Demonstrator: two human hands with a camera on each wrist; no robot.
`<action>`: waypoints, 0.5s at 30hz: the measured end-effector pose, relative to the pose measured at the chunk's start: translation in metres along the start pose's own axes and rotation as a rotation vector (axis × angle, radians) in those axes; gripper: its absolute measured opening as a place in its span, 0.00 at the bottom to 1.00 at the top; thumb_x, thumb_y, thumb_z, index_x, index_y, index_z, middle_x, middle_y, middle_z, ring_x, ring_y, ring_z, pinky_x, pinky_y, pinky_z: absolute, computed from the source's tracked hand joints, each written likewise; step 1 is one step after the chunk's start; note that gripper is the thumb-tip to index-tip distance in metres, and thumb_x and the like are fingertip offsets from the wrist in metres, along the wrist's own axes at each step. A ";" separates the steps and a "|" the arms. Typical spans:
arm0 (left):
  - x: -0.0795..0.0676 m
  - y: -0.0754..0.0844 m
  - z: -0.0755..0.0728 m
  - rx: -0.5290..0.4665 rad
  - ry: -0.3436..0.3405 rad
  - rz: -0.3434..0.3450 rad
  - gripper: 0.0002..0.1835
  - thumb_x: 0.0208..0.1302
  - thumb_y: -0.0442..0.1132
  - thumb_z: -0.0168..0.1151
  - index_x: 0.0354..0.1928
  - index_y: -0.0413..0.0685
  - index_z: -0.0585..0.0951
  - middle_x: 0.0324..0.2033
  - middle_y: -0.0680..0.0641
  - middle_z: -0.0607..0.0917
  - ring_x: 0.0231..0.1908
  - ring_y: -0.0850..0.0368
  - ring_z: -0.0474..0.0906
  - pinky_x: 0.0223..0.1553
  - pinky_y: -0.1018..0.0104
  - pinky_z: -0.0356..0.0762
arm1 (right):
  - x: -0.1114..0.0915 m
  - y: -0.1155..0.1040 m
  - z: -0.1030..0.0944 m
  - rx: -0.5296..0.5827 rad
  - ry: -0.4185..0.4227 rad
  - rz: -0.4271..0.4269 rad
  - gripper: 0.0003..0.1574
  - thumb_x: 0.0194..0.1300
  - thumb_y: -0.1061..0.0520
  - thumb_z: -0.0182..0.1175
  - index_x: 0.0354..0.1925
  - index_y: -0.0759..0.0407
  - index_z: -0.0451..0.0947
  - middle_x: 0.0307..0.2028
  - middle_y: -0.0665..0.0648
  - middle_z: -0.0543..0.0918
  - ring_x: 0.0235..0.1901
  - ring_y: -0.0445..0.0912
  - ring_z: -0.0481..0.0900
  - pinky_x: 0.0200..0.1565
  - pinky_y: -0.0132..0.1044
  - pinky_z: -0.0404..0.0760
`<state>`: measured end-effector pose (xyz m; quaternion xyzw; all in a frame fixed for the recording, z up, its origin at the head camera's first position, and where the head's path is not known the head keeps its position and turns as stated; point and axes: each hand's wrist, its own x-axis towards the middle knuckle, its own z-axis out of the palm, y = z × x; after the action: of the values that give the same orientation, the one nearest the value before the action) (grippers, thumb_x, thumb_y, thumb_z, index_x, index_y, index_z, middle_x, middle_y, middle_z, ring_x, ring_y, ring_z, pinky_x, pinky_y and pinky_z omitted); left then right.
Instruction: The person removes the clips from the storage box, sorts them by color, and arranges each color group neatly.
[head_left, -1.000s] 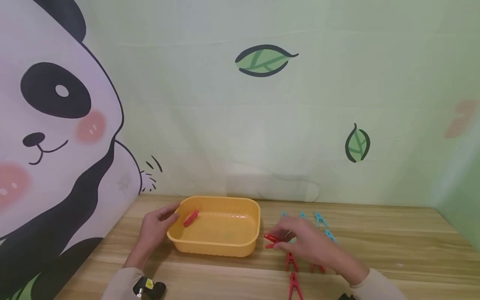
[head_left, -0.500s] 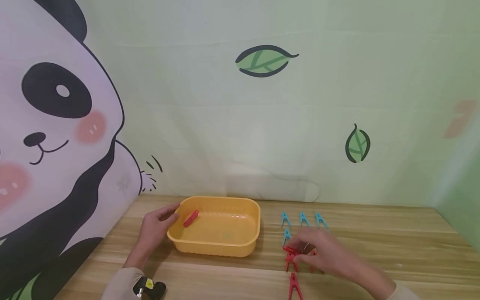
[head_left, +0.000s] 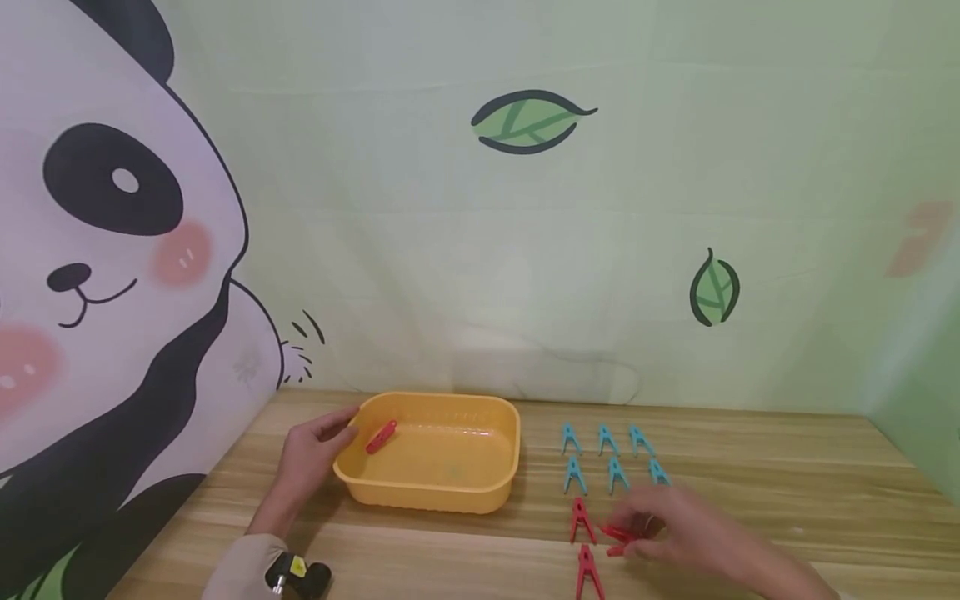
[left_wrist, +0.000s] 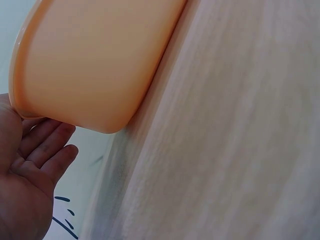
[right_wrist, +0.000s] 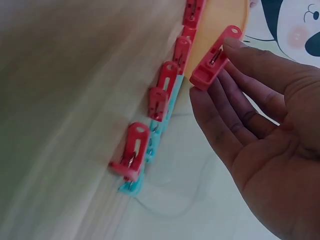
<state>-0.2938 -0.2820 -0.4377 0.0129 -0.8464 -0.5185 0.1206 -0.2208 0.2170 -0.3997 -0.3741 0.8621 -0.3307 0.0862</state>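
Observation:
My right hand [head_left: 667, 529] pinches a red clothespin [right_wrist: 212, 62] between thumb and fingertips, just above the table. Left of it two red clothespins, a farther one [head_left: 580, 522] and a nearer one [head_left: 588, 572], stand with legs spread. Behind them are two rows of blue clothespins [head_left: 574, 475]. In the right wrist view more red clothespins [right_wrist: 135, 147] stand in line beyond the held one. My left hand [head_left: 311, 458] holds the left rim of a yellow plastic basin [head_left: 427, 498], thumb over the edge and fingers outside. One red clothespin [head_left: 382, 437] lies inside the basin.
The wooden table [head_left: 787, 475] meets a pale green wall cloth [head_left: 420, 250] at its back edge, printed with a panda and leaves. A black device [head_left: 298, 575] is strapped to my left wrist.
My right hand has moved from beside the basin to the right and nearer to me, carrying a red clothespin. More blue clothespins are uncovered. The left hand and basin have stayed put.

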 end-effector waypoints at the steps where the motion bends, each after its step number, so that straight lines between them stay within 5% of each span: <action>1: 0.000 0.000 0.000 -0.001 -0.002 0.000 0.22 0.78 0.37 0.64 0.69 0.34 0.79 0.65 0.34 0.82 0.66 0.38 0.79 0.64 0.55 0.77 | -0.002 0.001 0.000 -0.004 -0.010 0.010 0.11 0.65 0.61 0.75 0.46 0.56 0.88 0.39 0.41 0.85 0.37 0.33 0.82 0.39 0.30 0.88; 9: -0.001 0.001 0.000 0.004 -0.003 -0.003 0.22 0.78 0.37 0.63 0.68 0.34 0.79 0.65 0.34 0.82 0.66 0.38 0.78 0.65 0.55 0.76 | -0.012 0.002 0.000 0.082 -0.115 0.137 0.10 0.66 0.58 0.75 0.45 0.50 0.89 0.38 0.40 0.82 0.36 0.36 0.78 0.40 0.31 0.85; 15: -0.002 0.003 0.000 0.010 -0.001 0.002 0.22 0.78 0.36 0.63 0.68 0.34 0.79 0.65 0.33 0.82 0.66 0.38 0.78 0.65 0.55 0.76 | -0.015 0.002 0.005 0.045 -0.148 0.109 0.06 0.67 0.56 0.74 0.42 0.46 0.88 0.36 0.37 0.81 0.36 0.34 0.77 0.39 0.31 0.84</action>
<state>-0.2918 -0.2808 -0.4352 0.0121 -0.8491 -0.5142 0.1205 -0.2098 0.2260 -0.4062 -0.3480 0.8647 -0.3166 0.1758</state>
